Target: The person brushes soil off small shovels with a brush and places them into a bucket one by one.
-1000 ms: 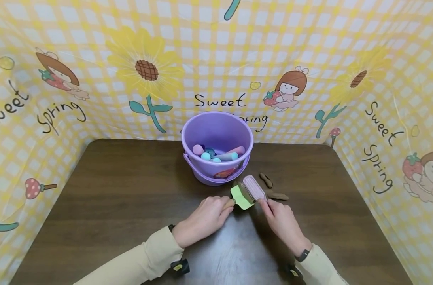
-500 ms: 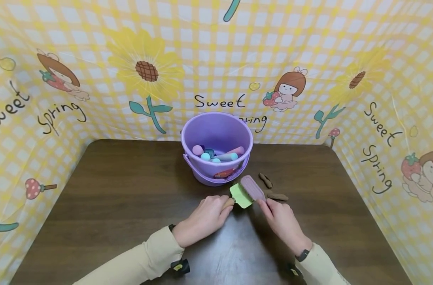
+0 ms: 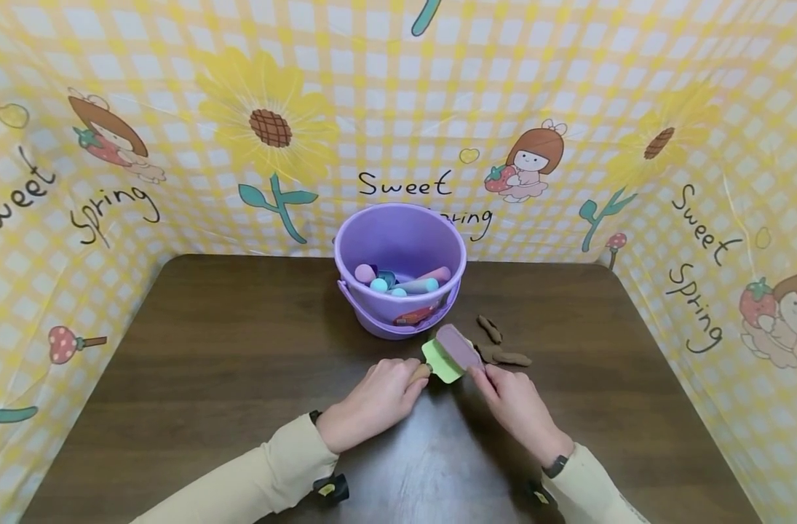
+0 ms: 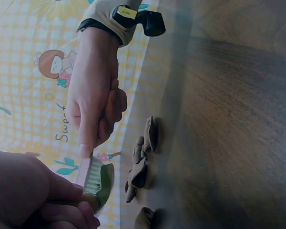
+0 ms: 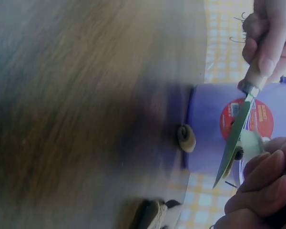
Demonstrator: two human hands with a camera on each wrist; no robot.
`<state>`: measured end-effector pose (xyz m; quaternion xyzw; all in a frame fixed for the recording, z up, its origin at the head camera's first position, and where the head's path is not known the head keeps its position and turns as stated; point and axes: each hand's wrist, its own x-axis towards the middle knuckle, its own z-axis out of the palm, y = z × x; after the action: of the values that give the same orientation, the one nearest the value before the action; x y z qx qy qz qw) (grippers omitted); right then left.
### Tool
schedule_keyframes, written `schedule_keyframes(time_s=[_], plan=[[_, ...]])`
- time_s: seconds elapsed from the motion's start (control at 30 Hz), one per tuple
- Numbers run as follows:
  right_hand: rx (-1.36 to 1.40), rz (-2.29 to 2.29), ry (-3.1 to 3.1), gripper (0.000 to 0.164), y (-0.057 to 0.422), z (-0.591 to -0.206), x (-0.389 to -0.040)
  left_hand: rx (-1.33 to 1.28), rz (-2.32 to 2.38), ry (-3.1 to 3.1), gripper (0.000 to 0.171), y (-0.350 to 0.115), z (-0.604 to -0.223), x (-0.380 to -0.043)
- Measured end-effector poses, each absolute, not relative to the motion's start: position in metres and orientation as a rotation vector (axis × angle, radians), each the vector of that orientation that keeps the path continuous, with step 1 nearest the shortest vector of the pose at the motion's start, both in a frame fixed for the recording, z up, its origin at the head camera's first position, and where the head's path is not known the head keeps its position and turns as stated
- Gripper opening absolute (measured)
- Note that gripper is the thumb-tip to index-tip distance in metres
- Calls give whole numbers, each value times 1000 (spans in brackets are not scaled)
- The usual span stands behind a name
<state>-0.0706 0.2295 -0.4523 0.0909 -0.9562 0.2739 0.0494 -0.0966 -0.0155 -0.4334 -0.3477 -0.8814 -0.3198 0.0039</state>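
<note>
My left hand (image 3: 378,397) grips the wooden handle (image 5: 255,78) of a small trowel with a light green blade (image 3: 439,362). My right hand (image 3: 519,404) holds a pink brush (image 3: 457,346) by its handle. The brush lies across the right part of the blade in the head view, its back facing up. Pale bristles (image 4: 94,177) face the blade in the left wrist view. Brown curled pieces (image 3: 490,330) lie on the table just right of the brush; their material is unclear. Something dark and brown sits between brush and blade in the right wrist view, mostly hidden.
A purple bucket (image 3: 398,309) stands just behind the trowel, holding pink and turquoise rounded items (image 3: 379,285). Its handle hangs down in front. The dark wooden table (image 3: 241,349) is bordered behind and at the sides by yellow checked cloth (image 3: 346,109).
The brush has shifted slightly left over the trowel blade and tilted, so its bristles no longer show from above. More brown material shows right of it. The left hand has stayed nearly still.
</note>
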Motion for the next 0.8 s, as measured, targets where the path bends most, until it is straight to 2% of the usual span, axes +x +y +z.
schedule_keyframes(time_s=[0.37,0.8], plan=[[144,849,-2889,48,239,-458,-75,-1097,-1014,-2783,14,-19,-434,-94],[42,855,-2818,43,240,-455,-74,-1107,-1013,-2763,27,-19,-437,-93]])
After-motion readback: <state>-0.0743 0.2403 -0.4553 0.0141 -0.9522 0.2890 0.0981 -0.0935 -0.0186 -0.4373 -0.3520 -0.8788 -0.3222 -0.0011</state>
